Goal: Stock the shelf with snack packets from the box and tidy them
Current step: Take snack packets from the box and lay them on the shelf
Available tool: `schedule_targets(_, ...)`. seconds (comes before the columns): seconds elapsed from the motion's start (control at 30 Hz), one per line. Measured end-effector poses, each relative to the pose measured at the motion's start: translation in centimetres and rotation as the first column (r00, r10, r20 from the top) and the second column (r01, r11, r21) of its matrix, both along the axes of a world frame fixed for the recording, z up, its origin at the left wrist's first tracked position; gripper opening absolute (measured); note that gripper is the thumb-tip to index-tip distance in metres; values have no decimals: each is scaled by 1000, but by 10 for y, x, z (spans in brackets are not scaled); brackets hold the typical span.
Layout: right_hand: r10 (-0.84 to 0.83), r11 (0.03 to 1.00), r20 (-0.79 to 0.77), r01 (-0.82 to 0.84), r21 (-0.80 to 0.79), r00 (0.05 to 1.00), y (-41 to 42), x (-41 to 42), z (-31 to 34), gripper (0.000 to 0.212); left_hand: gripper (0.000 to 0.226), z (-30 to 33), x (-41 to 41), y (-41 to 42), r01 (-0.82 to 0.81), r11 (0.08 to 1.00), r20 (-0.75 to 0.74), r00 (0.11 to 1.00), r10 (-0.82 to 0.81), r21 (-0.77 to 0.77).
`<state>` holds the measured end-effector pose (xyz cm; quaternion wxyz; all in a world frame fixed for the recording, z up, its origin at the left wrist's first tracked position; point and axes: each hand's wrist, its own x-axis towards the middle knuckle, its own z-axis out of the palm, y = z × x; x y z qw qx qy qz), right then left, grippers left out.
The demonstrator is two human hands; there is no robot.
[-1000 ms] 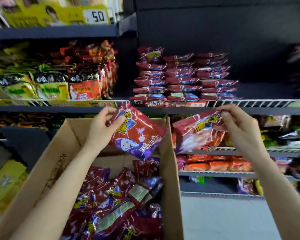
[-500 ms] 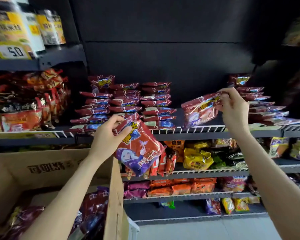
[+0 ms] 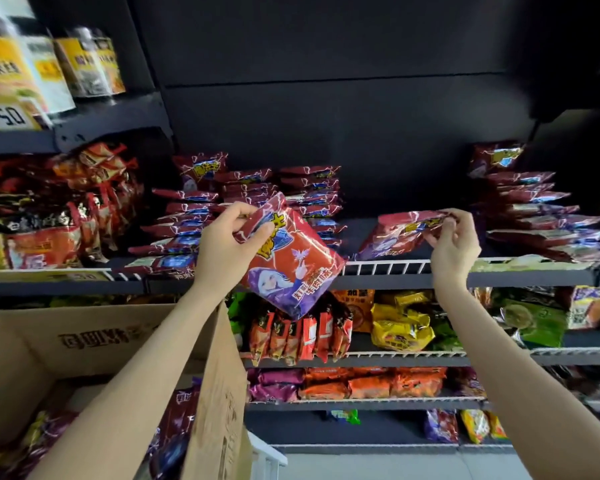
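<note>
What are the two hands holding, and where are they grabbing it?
The left hand grips a red snack packet by its top corner. The right hand pinches another red packet by its right end, over the shelf.

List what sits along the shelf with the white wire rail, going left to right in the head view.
Orange packets → left red stacks → left hand → right hand → right red stack.

Dim dark backdrop, glare on shiny foil wrappers, soft blur throughout, wide-angle bending at edges
</note>
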<state>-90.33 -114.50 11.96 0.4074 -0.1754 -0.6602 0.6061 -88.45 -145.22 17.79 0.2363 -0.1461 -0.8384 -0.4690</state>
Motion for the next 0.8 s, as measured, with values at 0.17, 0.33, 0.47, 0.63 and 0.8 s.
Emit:
schedule_targets(0.17, 101, 992, 10, -101, 79, 995, -14, 11, -41, 20, 19, 12, -3, 24, -103, 985, -227, 965, 132, 137)
schedule_targets(0.33, 217, 969, 106, -227, 97, 970, -12, 20, -53, 27, 25, 26, -32, 65, -126, 982, -381, 908, 172, 142)
schedule_targets(0.47, 187, 929, 217, -244, 276, 958, 1, 25, -51, 26, 25, 30, -59, 112, -110, 994, -443, 889, 111, 30)
schedule_targets(0.63, 202, 889, 323, -312, 335, 924, 12, 34, -49, 15, 18, 24, -86, 164, -148, 972, -527, 849, 29, -184)
schedule_targets(0.8, 163, 866, 319, -291, 408, 934, 17, 42, -45, 13, 15, 2, -107, 186, -264, 822, -686, 701, -196, -505)
